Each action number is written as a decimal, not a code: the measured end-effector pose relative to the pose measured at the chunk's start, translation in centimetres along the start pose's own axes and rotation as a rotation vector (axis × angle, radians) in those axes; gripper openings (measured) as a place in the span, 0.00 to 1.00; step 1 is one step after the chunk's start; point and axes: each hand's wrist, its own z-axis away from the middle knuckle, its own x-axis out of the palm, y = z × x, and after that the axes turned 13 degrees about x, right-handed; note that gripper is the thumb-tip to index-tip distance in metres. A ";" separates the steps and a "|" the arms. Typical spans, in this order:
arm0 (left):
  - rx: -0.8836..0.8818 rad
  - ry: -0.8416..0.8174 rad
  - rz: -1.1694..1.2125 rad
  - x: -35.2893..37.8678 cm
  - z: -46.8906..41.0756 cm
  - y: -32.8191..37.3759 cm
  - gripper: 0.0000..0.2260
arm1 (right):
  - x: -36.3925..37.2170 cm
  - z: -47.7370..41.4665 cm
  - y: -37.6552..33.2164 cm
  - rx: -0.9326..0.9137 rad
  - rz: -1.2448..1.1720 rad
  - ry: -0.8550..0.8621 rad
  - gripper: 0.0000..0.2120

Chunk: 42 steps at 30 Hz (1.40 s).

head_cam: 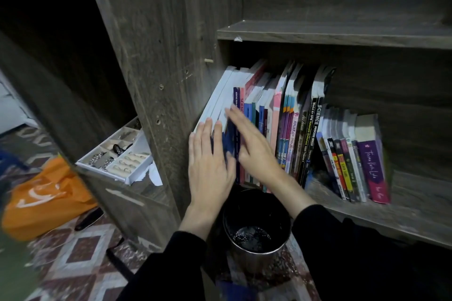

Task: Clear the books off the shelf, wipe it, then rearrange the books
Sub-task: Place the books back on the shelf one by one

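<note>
As books (281,115) lean on the shelf (415,205), left hand (208,168) and right hand (254,151) lay straight fingers (208,129) on them, gripping nothing, seemingly steadying.

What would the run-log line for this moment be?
left hand: flat on leftmost tall books | right hand: flat against tall books, blurred | shelf: tall books and small books standing

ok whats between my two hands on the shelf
In the head view, the spine of a dark blue book shows between the left hand and the right hand.
</note>
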 end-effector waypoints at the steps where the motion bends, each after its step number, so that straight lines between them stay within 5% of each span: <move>1: -0.004 0.008 0.001 -0.2 0.4 0.0 0.26 | 0.2 0.2 0.2 -0.011 0.013 -0.025 0.33; 7: -0.128 0.088 0.029 -0.3 0.8 0.6 0.22 | 0.3 0.3 0.4 -0.003 -0.035 -0.034 0.32; 12: -0.336 -0.001 -0.088 0.5 -1.8 1.8 0.32 | -1.7 -0.6 0.4 0.173 -0.353 -0.214 0.40; 18: -0.330 0.035 0.042 0.2 -2.8 1.6 0.21 | -2.6 -0.8 0.4 0.205 -0.439 -0.215 0.40; 23: -0.279 -0.144 -0.071 -0.8 -3.7 1.4 0.29 | -2.6 -0.3 0.0 0.222 -0.430 -0.222 0.41; 27: -0.263 -0.441 -0.156 -2.1 -4.4 1.1 0.29 | -2.6 0.0 -0.2 0.235 -0.475 -0.166 0.40; 36: -0.271 -0.535 -0.050 -2.5 -7.9 0.8 0.23 | -1.9 0.5 1.3 0.335 -0.533 0.075 0.39; 42: -0.230 -0.568 -0.090 -2.4 -7.7 0.6 0.31 | -2.1 0.8 1.9 0.335 -0.504 0.089 0.38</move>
